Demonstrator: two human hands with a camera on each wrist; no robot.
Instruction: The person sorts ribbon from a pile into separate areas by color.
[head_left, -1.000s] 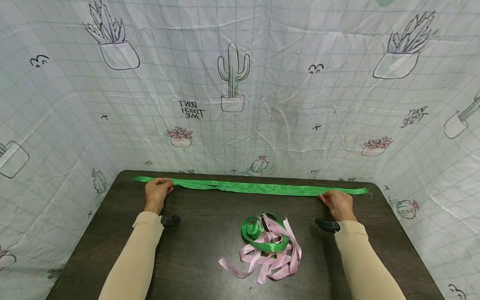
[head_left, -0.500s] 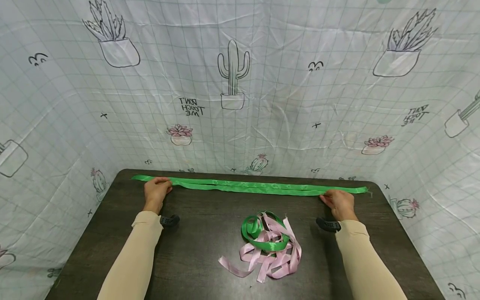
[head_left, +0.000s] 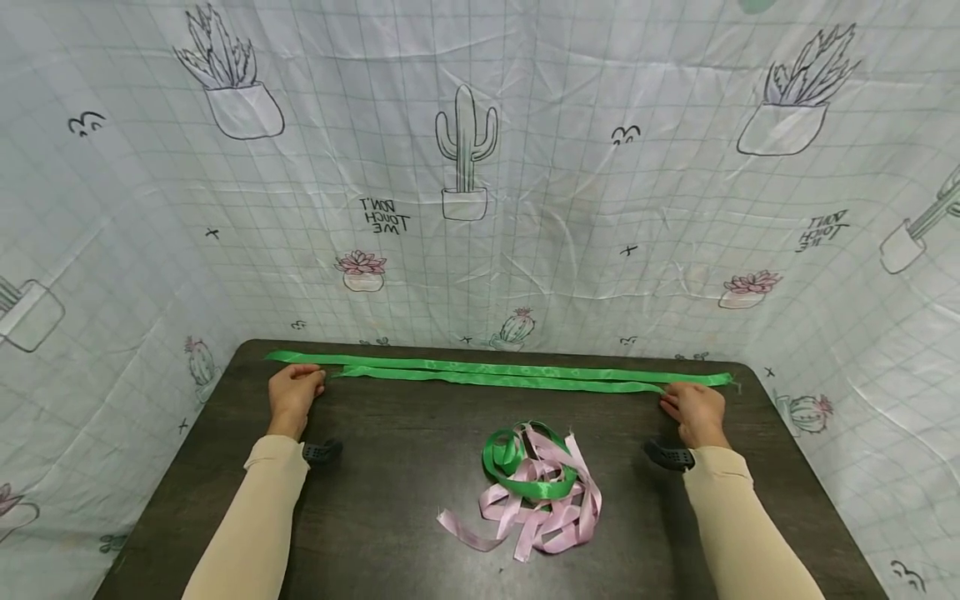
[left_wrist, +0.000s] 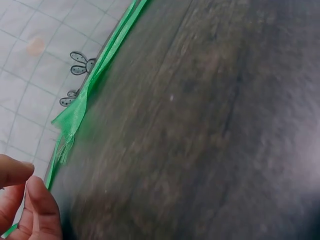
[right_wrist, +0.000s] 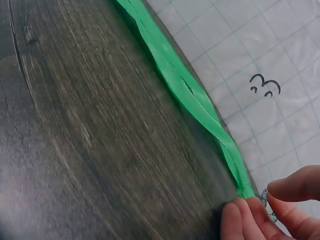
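Note:
Two strips of green ribbon lie side by side along the table's back edge. The rear strip (head_left: 480,367) runs almost the table's whole width. In front of it, a shorter green ribbon (head_left: 495,381) has its right end pinched in the fingers of my right hand (head_left: 696,410). Its left end (left_wrist: 70,120) is frayed and flared, and lies just beyond the fingertips of my left hand (head_left: 291,396). The left thumb and forefinger are bent close to each other, apart from that end. In the right wrist view, the pinched ribbon (right_wrist: 192,102) twists slightly before the fingertips.
A loose heap of pink ribbon (head_left: 581,529) lies mid-table, with a coiled green ribbon (head_left: 542,490) on top. One pink tail stretches left. Dark wooden table (head_left: 405,500); a white cactus-print cloth (head_left: 555,217) hangs behind and at both sides.
My left hand has let go of the front ribbon and moved left, baring its frayed end. My right hand has shifted right with the ribbon's other end. The two strips now lie more apart.

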